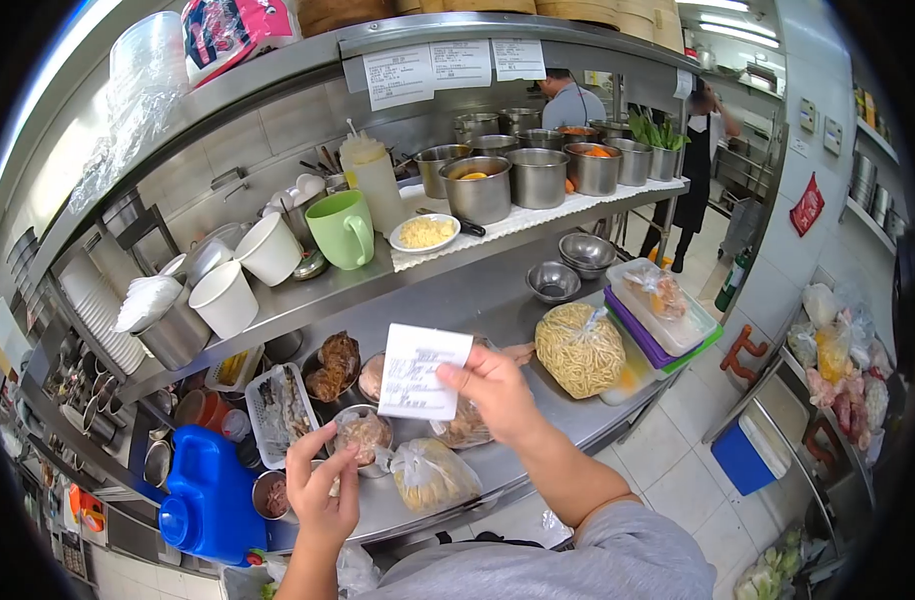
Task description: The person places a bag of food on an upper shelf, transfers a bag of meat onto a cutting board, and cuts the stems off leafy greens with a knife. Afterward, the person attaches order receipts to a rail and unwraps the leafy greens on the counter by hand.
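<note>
A printed white paper slip (423,372) is pinched in my right hand (493,390), held up over the steel counter. My left hand (323,488) is lower and to the left, raised with its fingers apart and nothing between them, near a bowl of pale meat (363,432). Below the slip lies a tied plastic bag of pale food (433,475). Behind my right hand, partly hidden, is another bag of meat (465,425). A large bag of noodles (580,350) sits to the right.
A blue jug (208,500) stands at the left. The shelf (318,290) above holds a green mug (341,230), white tubs and several steel pots (538,180). Stacked trays (663,305) sit at the counter's right end. Two people (575,100) are beyond the shelf.
</note>
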{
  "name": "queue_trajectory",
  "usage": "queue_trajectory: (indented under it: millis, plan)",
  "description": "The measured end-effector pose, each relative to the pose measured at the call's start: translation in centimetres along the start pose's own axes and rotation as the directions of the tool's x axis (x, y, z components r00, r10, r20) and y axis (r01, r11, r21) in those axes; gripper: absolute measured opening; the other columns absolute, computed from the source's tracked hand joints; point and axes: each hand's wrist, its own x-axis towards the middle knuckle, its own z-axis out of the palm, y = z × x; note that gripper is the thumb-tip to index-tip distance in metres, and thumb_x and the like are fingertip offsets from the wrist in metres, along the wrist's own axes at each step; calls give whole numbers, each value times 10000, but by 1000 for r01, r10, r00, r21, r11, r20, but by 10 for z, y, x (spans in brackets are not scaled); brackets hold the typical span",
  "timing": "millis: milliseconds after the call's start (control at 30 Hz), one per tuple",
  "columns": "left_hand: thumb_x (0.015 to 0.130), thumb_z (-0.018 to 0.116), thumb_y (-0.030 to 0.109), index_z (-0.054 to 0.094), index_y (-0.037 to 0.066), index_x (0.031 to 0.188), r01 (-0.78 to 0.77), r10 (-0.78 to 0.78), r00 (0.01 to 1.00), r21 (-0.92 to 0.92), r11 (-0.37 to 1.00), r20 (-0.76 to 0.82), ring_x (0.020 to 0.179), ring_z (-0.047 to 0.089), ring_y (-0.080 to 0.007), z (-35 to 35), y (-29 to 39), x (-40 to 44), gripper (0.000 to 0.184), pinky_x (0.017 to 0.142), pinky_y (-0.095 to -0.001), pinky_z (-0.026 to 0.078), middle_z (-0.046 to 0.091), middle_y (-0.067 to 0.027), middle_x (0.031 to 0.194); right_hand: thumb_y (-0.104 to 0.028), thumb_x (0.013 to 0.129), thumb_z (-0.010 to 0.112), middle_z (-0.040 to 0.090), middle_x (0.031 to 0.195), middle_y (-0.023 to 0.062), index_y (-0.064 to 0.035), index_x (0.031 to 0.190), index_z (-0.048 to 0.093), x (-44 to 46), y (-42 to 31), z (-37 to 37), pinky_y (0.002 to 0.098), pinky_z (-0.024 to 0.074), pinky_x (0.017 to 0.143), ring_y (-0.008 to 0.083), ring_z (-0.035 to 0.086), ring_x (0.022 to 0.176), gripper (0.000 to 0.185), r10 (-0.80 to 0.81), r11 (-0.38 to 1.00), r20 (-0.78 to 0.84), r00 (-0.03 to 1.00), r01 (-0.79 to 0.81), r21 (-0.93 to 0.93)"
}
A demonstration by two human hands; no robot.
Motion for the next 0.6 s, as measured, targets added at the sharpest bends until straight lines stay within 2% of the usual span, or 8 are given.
queue_trajectory:
  millis: [200,300,333,367,433,500,567,600]
  plan:
    - [730,644,-25,649,23,931,46,-44,998,-42,998,48,983,578,-282,-15,1,-9,207,853,-359,451,600,-162,1075,-76,928,537,645,1054,102,57,1146,568,-4,-34,-11,276,495,852,135,613,939,257,-117,992,-33,993,114,-58]
    - [746,671,11,656,26,984,218,-197,975,-259,941,107,1007,568,-289,-9,14,-4,239,865,-378,439,608,-151,1106,-76,921,548,648,1048,87,44,1146,573,-5,-37,-8,262,505,822,128,618,923,257,-18,992,83,996,28,-124]
    - [770,664,7,631,-3,1032,388,-373,915,-601,699,156,1018,575,-262,-2,25,3,264,873,-361,445,614,-145,1110,-82,915,560,652,1035,64,16,1144,586,-6,-33,-1,268,504,817,118,616,912,250,83,983,117,990,-62,-173]
    - [795,657,3,606,-32,1080,462,-501,823,-828,316,268,1030,581,-235,4,30,7,292,882,-344,452,619,-139,1114,-99,908,578,655,1021,55,0,1128,596,-6,-21,7,274,504,814,114,616,905,242,128,966,217,968,-72,-249]
    - [815,643,-6,584,-53,1105,529,-549,780,-786,319,302,1011,593,-207,12,24,8,299,868,-319,461,626,-137,1105,-116,901,596,657,1007,46,-16,1112,606,3,-17,13,281,505,811,111,616,898,234,187,942,319,929,-78,-326]
    - [843,606,-47,562,-81,1125,551,-598,752,-763,338,278,922,630,-150,21,19,14,287,834,-262,479,654,-134,1042,-136,875,642,646,1074,90,-11,1094,617,34,-42,13,276,489,829,120,600,949,254,27,804,432,901,237,-545]
    - [833,611,-22,570,-70,1114,537,-642,736,-763,359,215,900,644,-165,28,19,26,288,819,-275,494,664,-134,1011,-184,852,663,652,987,110,-21,1056,583,95,-72,-7,285,502,760,130,611,818,273,-168,944,172,971,209,-256]
    - [831,615,-17,570,-71,1113,539,-659,725,-761,362,200,901,643,-165,31,18,31,290,821,-274,493,663,-136,1015,-223,861,642,651,953,107,-31,1101,536,135,-87,-22,306,508,714,151,608,761,325,-359,921,45,932,362,-143]
